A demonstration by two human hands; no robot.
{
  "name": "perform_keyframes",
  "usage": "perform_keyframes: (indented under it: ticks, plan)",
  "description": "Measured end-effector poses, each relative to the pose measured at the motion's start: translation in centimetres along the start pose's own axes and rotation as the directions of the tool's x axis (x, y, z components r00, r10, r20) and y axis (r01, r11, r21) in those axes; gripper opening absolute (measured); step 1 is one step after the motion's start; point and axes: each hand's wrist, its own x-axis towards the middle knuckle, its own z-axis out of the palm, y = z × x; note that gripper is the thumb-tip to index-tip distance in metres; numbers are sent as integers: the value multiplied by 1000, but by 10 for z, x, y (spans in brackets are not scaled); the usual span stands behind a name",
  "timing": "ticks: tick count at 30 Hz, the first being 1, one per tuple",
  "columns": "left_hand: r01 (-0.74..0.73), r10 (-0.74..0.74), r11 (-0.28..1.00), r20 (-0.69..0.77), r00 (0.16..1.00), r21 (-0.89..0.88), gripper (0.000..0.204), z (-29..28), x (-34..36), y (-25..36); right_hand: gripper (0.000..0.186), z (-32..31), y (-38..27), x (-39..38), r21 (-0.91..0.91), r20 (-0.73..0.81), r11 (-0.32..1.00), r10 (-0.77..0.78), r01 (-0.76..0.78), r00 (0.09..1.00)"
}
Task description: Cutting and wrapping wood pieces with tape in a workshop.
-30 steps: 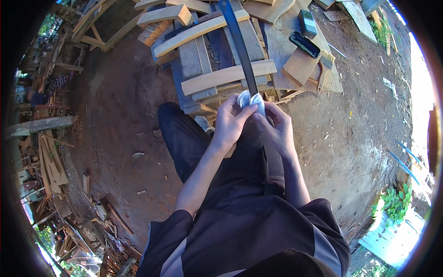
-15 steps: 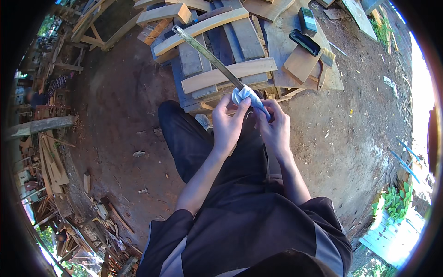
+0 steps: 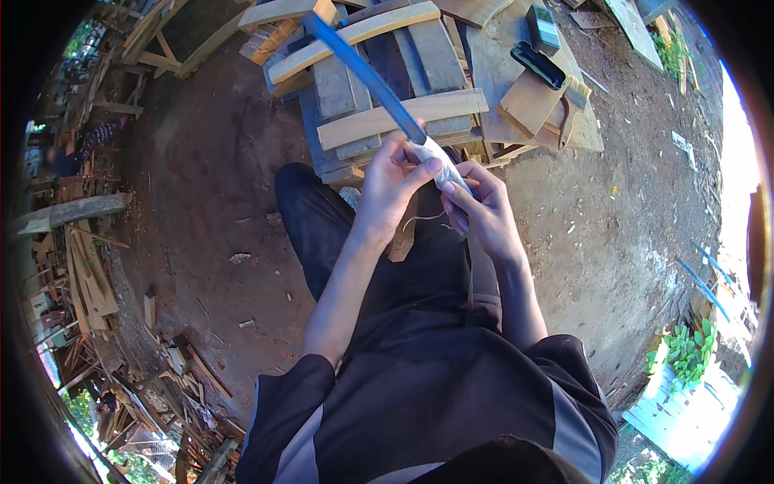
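A long flat metal blade (image 3: 363, 73) slants up and left from my hands, its face shining blue. Pale cloth (image 3: 439, 164) is wrapped round its near end. My left hand (image 3: 393, 189) closes on the upper part of this wrap, thumb lying across it. At the lower end of the wrap, my right hand (image 3: 486, 208) pinches the cloth between thumb and fingers. A thin string (image 3: 419, 218) dangles between the two hands, and where it is fastened is hidden. Below it, a small wooden piece (image 3: 401, 244) shows against my dark trousers.
Ahead stands a low bench of planks (image 3: 403, 113) with loose wooden strips on it. To its right are a dark open case (image 3: 538, 66), a dark green box (image 3: 543, 31), a wooden block (image 3: 528, 105) and a brush (image 3: 575, 101). Scrap wood (image 3: 193, 363) lies at left.
The blade has turned, so its broad blue-shining face shows instead of a narrow grey side. The wrap now looks straighter. My right hand sits slightly lower, and the string hangs more plainly in view.
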Motion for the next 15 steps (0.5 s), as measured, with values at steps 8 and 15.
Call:
perform_keyframes:
  ticks: [8,15]
  plan:
    - [-139,181,967,-195,964,213,29,0,12,3,27,12,19,-10,164,-30,979,127,-120,991]
    - [-285,442,715,-97,892,638,22,-13,10,6,12,27,3,-28,-705,-109,708,-172,45,979]
